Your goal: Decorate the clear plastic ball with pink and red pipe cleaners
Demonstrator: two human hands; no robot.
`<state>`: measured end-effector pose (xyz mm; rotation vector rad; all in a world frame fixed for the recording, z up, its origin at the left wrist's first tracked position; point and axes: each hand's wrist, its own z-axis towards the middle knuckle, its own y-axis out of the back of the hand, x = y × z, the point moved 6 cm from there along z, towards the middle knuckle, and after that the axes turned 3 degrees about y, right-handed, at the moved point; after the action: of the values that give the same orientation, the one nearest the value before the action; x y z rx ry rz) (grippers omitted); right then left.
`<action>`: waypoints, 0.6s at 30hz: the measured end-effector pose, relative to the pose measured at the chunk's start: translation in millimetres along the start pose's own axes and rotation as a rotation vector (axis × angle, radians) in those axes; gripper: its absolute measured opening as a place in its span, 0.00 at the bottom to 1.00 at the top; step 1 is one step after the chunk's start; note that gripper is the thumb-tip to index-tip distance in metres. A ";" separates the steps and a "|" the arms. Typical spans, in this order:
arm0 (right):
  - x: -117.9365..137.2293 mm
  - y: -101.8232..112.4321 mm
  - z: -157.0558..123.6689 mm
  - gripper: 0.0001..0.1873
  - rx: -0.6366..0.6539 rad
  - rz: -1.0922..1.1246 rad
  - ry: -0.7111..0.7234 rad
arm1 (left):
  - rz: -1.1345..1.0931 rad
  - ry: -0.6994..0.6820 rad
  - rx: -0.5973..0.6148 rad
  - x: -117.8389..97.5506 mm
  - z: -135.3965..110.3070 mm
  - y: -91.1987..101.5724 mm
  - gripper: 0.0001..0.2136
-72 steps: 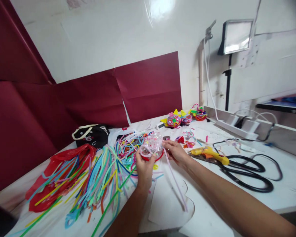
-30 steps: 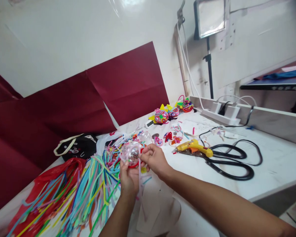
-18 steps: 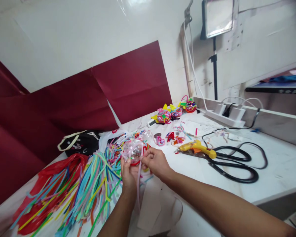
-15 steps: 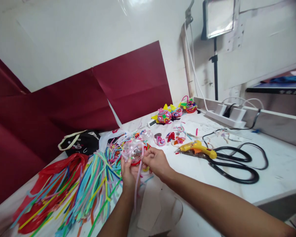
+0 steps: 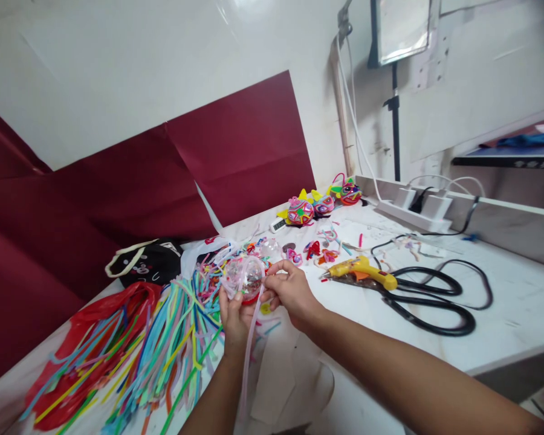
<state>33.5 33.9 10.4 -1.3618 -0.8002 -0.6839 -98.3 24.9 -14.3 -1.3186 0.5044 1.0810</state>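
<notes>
My left hand (image 5: 236,317) is closed round the lower left of a clear plastic ball (image 5: 252,279), thumb in front. A pale pink pipe cleaner (image 5: 251,338) arches over the ball and its long loose end hangs down past my left wrist. At the ball's right edge, my right hand (image 5: 288,293) has its thumb and forefinger pinched at the pipe cleaner; the exact contact is too small to see. Something red shows under the ball. Behind it lies a second clear ball piece (image 5: 270,248).
Bundled pipe cleaners (image 5: 172,344) and a red plastic bag (image 5: 131,296) lie left. A yellow glue gun (image 5: 367,270) rests against large black-handled scissors (image 5: 435,308) on the right. Decorated fish ornaments (image 5: 300,211) stand behind, with a power strip (image 5: 417,214) at back right.
My right hand's fingers have loosened and shifted slightly at the ball's right edge. The ball stays in my left hand. The view has shifted a little.
</notes>
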 end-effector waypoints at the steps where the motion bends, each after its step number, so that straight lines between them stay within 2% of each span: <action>1: 1.2 0.0 0.3 0.12 0.012 -0.001 0.009 | -0.011 -0.007 0.008 0.0 0.3 0.0 0.28; 5: 11.1 -0.8 3.1 0.08 0.102 -0.138 0.169 | -0.039 -0.047 0.028 -2.5 1.7 -2.0 0.24; 10: 26.9 2.0 4.0 0.12 0.143 -0.451 0.415 | -0.060 -0.048 -0.008 -4.3 2.7 -1.8 0.21; 15: 42.9 2.8 1.2 0.15 0.225 -0.643 0.639 | -0.083 -0.027 0.002 -5.3 1.1 -5.5 0.25; 18: 50.1 1.3 -3.1 0.14 0.300 -0.781 0.833 | -0.087 -0.022 -0.029 -5.6 0.8 -4.3 0.27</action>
<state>63.5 32.4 50.7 -0.3584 -0.6807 -1.5340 -97.4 24.2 -7.3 -1.3408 0.4127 1.0324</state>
